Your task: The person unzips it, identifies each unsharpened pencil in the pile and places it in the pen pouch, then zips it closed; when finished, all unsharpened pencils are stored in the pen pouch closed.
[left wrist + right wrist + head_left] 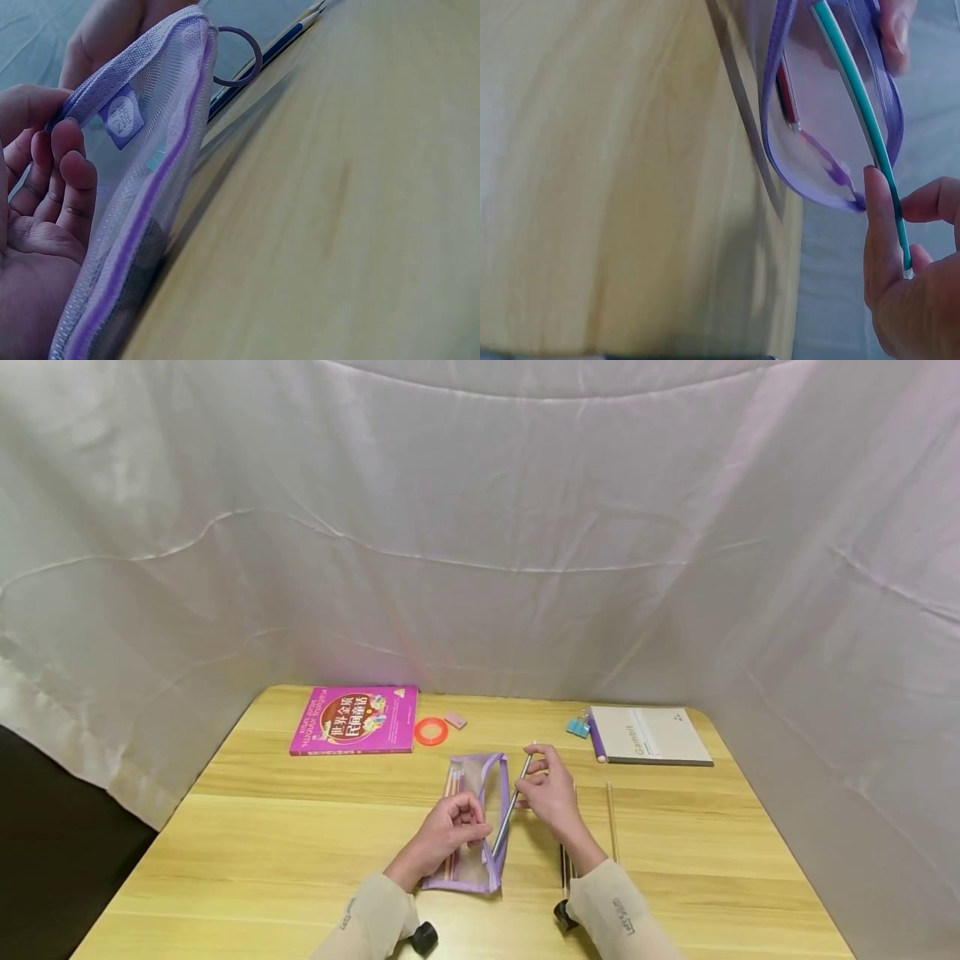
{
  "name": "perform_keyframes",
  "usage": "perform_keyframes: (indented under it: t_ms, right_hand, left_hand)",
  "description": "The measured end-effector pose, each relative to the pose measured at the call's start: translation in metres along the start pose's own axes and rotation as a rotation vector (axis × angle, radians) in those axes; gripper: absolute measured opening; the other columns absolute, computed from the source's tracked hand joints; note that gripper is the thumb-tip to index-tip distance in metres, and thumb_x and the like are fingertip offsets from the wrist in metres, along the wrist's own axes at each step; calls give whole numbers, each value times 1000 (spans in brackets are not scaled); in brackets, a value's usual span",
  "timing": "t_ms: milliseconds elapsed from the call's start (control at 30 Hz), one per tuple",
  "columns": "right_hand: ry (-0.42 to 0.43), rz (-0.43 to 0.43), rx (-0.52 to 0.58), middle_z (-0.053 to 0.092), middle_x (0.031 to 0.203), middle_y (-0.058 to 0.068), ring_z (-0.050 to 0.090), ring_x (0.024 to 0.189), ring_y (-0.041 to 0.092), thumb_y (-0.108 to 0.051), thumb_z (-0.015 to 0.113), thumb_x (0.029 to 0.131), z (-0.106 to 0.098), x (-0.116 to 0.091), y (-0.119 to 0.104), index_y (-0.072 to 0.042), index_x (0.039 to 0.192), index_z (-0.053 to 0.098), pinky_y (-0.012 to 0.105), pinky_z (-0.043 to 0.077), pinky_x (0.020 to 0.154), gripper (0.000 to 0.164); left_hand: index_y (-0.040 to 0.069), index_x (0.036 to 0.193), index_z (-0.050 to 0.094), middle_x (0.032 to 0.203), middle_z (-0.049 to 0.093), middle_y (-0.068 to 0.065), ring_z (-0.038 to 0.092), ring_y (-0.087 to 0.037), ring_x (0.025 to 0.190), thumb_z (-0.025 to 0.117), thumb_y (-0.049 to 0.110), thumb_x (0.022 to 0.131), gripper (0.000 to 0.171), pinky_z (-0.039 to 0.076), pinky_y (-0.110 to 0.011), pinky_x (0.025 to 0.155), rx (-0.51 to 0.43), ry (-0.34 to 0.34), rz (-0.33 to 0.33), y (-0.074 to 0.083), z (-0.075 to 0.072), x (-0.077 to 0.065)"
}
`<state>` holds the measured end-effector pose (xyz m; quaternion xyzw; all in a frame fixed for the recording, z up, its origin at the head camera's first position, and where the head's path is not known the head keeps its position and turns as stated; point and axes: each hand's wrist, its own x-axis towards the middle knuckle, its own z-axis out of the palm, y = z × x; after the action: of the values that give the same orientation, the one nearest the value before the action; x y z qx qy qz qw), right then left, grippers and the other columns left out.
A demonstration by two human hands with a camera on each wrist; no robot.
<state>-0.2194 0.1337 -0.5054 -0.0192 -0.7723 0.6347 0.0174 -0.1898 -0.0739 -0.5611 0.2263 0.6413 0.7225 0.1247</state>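
Note:
A mesh pencil case (491, 762) with purple edging lies at the middle of the table, its mouth spread apart on the right side. My left hand (448, 832) pinches the purple edge of that mouth between thumb and finger, as the left wrist view shows beside a small purple tag (121, 116). Between the fingers of my right hand (553, 793) is a green pencil (861, 105), slanting with its lower end inside the mouth. Several pencils (451, 783) show through the mesh; in the right wrist view a red pencil (787, 94) is inside.
A pink book (401, 718), an orange ring (431, 742) and a pink eraser (455, 720) lie at the back. A teal binder clip (578, 727), a purple marker (597, 740) and a notebook (656, 735) are back right. Loose pencils, one light-coloured pencil (612, 818) among them, lie by my right forearm.

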Motion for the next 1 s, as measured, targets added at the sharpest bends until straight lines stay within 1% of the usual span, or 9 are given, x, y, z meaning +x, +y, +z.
perform_keyframes:
  t_ms: [233,400,633,767,1000]
  right_hand:
    - [-21,23,-12,52,107,17,64,74,19,14,68,85,5,-4,4,-4,137,53,42,64,61,57]
    - [-45,31,-18,52,104,17,64,70,19,14,70,83,10,-8,5,-1,134,54,41,64,59,55]
    - [-137,40,-42,55,104,18,64,67,19,17,67,81,19,-12,7,-2,132,56,43,64,59,55]
    - [-168,40,-86,56,102,18,64,65,18,17,67,81,24,-12,9,-1,132,57,39,64,59,56]
    - [-193,29,-146,58,102,19,62,66,15,14,67,80,27,-13,10,-2,126,61,33,62,58,49]
  left_hand:
    - [-12,97,52,76,61,6,56,-6,64,73,4,92,26,50,-18,60,-2,-6,1,0,0,-1]
    - [-12,96,53,75,60,6,56,-7,65,72,3,92,25,50,-18,60,3,-5,8,1,-1,1]
    - [-13,96,53,75,60,6,55,-7,64,72,2,92,24,49,-19,59,-3,-5,8,1,0,2]
    - [-12,95,53,75,60,6,55,-8,64,71,1,92,23,49,-19,59,-4,-6,6,0,0,2]
    - [-12,94,52,73,60,8,54,-6,63,73,4,93,26,46,-18,58,-3,-10,6,-2,0,2]
